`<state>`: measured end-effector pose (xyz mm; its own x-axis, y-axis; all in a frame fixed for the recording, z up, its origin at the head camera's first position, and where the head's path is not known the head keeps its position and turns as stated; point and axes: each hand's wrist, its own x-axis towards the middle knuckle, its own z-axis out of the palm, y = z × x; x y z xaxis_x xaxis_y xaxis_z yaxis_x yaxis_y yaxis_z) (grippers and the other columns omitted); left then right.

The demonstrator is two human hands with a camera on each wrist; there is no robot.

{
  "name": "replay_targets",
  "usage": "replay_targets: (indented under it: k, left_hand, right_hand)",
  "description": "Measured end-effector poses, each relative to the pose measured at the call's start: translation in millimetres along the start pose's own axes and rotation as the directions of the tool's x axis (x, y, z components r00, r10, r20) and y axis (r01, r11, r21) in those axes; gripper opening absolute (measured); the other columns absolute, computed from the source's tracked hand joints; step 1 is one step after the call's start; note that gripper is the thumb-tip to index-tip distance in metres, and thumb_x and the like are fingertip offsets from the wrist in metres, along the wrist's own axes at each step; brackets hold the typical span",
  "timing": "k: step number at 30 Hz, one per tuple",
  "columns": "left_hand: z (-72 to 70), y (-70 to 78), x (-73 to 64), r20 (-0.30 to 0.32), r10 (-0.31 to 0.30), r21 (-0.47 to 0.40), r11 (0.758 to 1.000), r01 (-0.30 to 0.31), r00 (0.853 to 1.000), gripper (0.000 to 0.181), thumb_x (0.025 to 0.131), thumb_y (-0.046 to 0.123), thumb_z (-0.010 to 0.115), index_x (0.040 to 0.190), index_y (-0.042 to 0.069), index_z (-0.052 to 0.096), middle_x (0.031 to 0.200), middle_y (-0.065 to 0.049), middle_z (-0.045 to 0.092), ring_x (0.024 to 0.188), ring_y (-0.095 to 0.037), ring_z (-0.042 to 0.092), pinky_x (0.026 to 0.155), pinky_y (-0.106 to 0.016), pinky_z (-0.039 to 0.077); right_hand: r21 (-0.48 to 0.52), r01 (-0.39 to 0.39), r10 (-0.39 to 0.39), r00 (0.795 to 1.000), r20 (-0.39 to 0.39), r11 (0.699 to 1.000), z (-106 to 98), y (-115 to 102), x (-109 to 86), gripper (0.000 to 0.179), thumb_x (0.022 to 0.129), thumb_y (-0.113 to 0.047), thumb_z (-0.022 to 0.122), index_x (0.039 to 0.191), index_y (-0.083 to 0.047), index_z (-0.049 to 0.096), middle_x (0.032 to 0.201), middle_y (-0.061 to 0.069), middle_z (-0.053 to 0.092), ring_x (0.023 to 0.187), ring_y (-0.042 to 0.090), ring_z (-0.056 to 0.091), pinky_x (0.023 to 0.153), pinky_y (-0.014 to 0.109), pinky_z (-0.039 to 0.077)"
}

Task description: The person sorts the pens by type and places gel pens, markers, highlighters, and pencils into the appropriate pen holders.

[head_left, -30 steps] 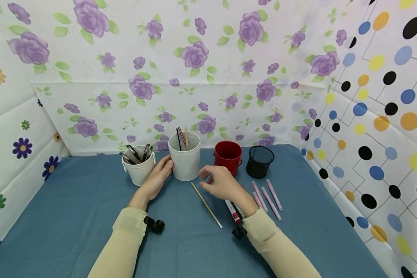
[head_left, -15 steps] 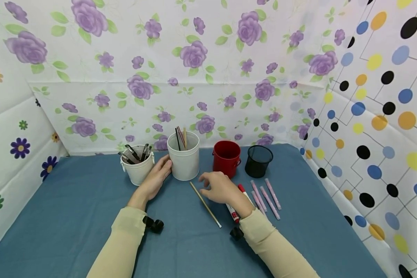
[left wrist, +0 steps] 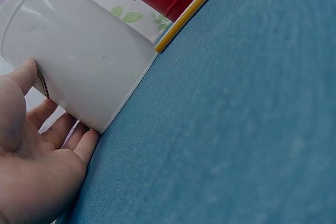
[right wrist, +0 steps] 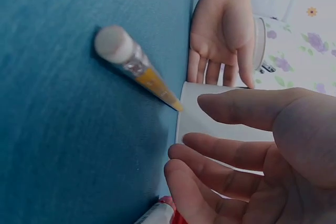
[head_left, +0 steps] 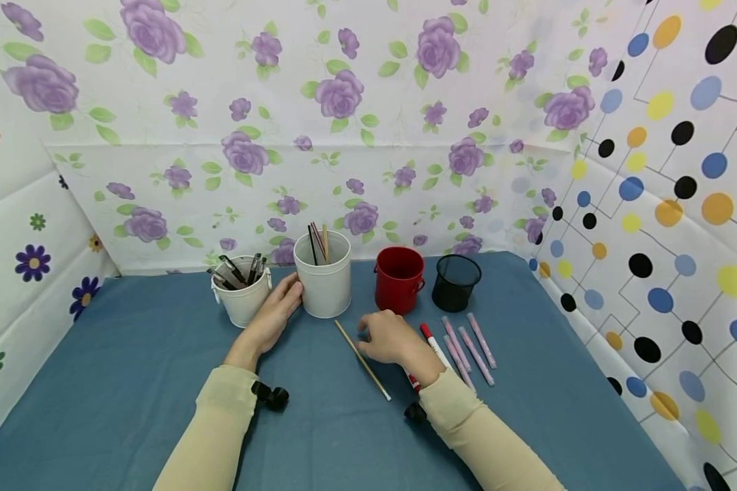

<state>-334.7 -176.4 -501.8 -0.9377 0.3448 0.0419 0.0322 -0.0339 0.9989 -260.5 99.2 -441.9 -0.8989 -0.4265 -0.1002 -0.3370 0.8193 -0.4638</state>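
Two hands over the blue cloth, one pencil at issue.

Left hand: fingers parted, thumb set away from them, tips against the side of the white canister. Contact only, no wrap seen. Beyond the back of these fingers, the small white bucket of pens.

Right hand: thumb apart from the fingers, fingers loosely bent and lying close to one another; nothing pinched.

Pencil: flat on the cloth, just left of the right thumb and fingertips. In the right wrist view a gap shows between thumb and pencil. White eraser end lies back toward the wearer from the right fingertips; far end lies ahead, by the canister's foot. Touching or not there: cannot tell.

Ahead of the right fingers, the red bucket; under and beside that wrist, the red-capped marker.

Handling (judged): light, stiff, smooth, likely to roll if nudged from one side; lead, if any, the fragile part. Best hold: thumb and forefinger across the shaft, near mid-length, pads on opposite sides, brought down together. Eraser end softer, grippier, but a hold there would let the far end swing.
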Motion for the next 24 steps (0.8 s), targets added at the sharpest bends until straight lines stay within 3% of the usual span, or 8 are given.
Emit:
replay_targets:
  k: [8,17,24]
  left_hand:
    - [0.2,-0.2,-0.5,0.002,0.005,-0.008,1.000,-0.005,1.000,0.074,0.116,0.044,0.041,0.171,0.007,0.008,0.177,-0.016,0.010,0.164,-0.031,0.012,0.135,-0.043,0.015]
    - [0.9,1.1,-0.6,-0.002,0.003,-0.013,1.000,-0.003,1.000,0.072,0.116,0.042,0.040,0.171,0.007,0.008,0.177,-0.016,0.011,0.164,-0.031,0.012,0.135,-0.043,0.016]
    - [1.8,1.8,-1.2,-0.006,0.007,-0.022,1.000,-0.007,1.000,0.071,0.117,0.039,0.039,0.171,0.005,0.008,0.177,-0.017,0.010,0.164,-0.031,0.011,0.135,-0.043,0.014]
  right_hand:
    - [-0.057,0.007,-0.006,1.000,0.018,0.998,5,1,1.6,0.033,0.097,-0.026,0.080,0.123,-0.006,0.078,0.107,0.008,0.073,0.086,0.017,0.061,0.078,0.036,0.060]
    - [-0.047,0.061,-0.060,0.998,0.031,0.997,11,-3,0.6,0.032,0.093,-0.022,0.085,0.120,-0.006,0.077,0.100,0.007,0.071,0.078,0.014,0.059,0.069,0.031,0.055]
    - [-0.083,0.058,-0.055,0.998,0.042,0.995,13,-7,0.2,0.031,0.089,-0.022,0.088,0.115,-0.010,0.076,0.100,0.004,0.071,0.079,0.013,0.059,0.066,0.027,0.055]
